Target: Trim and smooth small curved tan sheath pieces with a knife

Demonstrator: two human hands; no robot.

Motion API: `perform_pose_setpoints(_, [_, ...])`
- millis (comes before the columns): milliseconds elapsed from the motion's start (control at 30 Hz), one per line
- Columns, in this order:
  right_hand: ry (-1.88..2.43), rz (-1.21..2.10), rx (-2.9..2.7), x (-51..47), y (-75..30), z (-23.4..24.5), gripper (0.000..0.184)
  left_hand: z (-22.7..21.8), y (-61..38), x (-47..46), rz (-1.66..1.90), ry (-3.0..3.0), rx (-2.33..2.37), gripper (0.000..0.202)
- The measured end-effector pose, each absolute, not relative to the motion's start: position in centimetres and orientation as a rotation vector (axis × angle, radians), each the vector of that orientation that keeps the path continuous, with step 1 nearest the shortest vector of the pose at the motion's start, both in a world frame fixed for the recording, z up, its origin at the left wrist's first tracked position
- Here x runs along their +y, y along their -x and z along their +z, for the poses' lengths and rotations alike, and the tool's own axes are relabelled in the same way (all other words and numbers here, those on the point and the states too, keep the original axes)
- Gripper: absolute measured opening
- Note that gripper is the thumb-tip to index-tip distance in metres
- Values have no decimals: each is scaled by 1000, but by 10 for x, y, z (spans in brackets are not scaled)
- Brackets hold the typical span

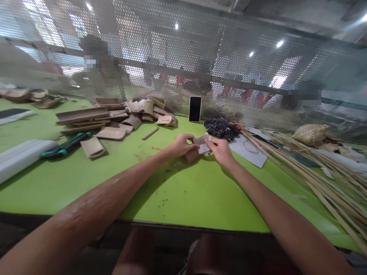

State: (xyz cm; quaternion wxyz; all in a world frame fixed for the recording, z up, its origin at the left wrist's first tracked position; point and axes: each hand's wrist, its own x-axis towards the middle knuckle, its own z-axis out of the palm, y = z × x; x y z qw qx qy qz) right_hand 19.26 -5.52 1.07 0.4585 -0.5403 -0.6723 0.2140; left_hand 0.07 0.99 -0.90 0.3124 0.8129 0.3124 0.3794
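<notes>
Over the middle of the green table (pixel 183 198), my left hand (pixel 182 145) and my right hand (pixel 220 149) pinch opposite sides of a small pale sheet, perhaps paper or sandpaper (pixel 203 144). Below the sheet, close to my left fingers, lies a brown curved piece of bamboo (pixel 191 156); whether a finger touches it is hidden. A little light dust or crumbs (pixel 180 163) is scattered beside it. To the left of my hands rests a short thin stick, possibly a carving tool (pixel 150 133).
Bamboo pieces (pixel 94 114) are heaped at the back left, near a green-and-black tool (pixel 65 145) and a white block (pixel 25 156). A phone (pixel 195 109) stands against the perforated screen (pixel 160 57). Dark cloth (pixel 220 129) and long bamboo strips (pixel 309 172) lie right.
</notes>
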Motion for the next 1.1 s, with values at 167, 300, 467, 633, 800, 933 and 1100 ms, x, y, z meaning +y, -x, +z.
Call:
perform_pose_setpoints(167, [1302,435,-1722,-57,-190,14,29,-8,0,8,970,-2132,754,28])
perform_pose_setpoints(300, [1233,505,-1696,-60,-186,15,27,-7,0,7,924,-2114,693,28])
perform_pose_setpoints(467, [1219,579,-1675,-62,-186,16,28,-5,1,5,864,-2100,697,28])
perform_pose_setpoints(633, [1222,702,-1674,-65,-184,21,31,-4,1,3,865,-2129,690,28])
perform_pose_setpoints(800, [1393,696,-1690,-66,-180,21,33,-8,-3,6,921,-2202,685,24])
perform_pose_setpoints(933, [1509,527,-1660,-59,-186,18,31,-7,-2,6,915,-2256,681,24])
perform_pose_setpoints(1100, [1474,224,-1653,-50,-199,14,27,-7,3,4,879,-2190,728,34])
